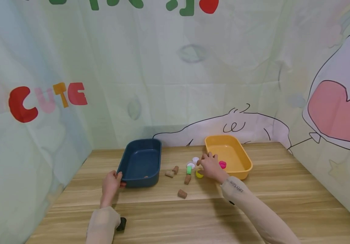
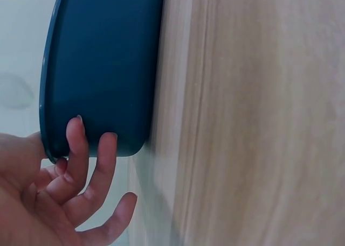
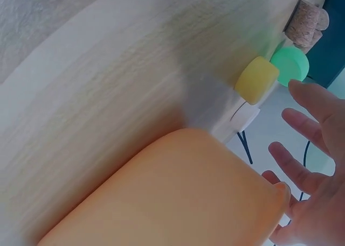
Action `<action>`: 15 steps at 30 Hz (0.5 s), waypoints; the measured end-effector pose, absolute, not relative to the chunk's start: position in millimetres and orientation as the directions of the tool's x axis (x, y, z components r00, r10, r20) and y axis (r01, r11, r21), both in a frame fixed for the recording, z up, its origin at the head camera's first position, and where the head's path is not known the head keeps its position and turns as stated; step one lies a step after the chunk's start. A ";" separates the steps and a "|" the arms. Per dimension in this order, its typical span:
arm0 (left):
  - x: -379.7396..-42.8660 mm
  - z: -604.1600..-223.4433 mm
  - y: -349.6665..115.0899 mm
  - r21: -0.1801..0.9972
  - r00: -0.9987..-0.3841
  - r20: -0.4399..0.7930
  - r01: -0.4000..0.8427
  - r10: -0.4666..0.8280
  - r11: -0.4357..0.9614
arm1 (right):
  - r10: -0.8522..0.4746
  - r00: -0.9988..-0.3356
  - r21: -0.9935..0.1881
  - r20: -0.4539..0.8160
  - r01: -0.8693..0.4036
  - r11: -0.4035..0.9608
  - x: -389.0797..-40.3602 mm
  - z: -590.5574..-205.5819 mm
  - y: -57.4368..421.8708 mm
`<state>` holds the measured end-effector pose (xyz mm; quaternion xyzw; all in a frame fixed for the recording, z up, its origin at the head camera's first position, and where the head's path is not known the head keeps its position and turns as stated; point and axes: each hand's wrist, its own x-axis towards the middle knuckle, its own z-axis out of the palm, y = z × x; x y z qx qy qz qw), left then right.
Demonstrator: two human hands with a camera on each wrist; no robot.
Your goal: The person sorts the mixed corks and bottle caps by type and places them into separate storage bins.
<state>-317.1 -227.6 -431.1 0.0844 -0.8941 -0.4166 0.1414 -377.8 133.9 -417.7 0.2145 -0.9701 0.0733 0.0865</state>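
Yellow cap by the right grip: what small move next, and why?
Probably lower the right grip slightly and pinch the yellow cap: the grip looks spread and holds nothing, the cap lies close by, and a pink cap sits in the orange tray alongside.

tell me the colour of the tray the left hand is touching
The tray is dark blue, clearest in the head view.

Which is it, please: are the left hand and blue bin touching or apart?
Touching: in the left wrist view, the left hand grips the blue bin at its corner.
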 end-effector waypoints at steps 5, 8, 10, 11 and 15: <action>-317.6 -431.0 -227.8 0.770 -0.949 0.173 -0.037 -0.264 0.637 | -0.425 -0.884 -0.066 0.194 -0.444 0.894 -377.5 -419.7 134.6; -317.4 -430.6 -227.7 0.773 -0.951 0.168 -0.037 -0.261 0.633 | -0.434 -0.881 -0.043 0.189 -0.450 0.892 -377.7 -420.6 134.8; -317.3 -430.6 -227.9 0.774 -0.951 0.167 -0.037 -0.260 0.632 | -0.439 -0.879 -0.037 0.186 -0.452 0.891 -377.7 -421.1 134.9; -317.2 -430.5 -227.8 0.773 -0.951 0.168 -0.036 -0.260 0.633 | -0.441 -0.879 -0.033 0.183 -0.454 0.891 -377.7 -421.0 134.8; -316.9 -430.3 -227.7 0.770 -0.950 0.175 -0.032 -0.260 0.638 | -0.445 -0.878 -0.034 0.176 -0.457 0.889 -377.5 -421.5 134.9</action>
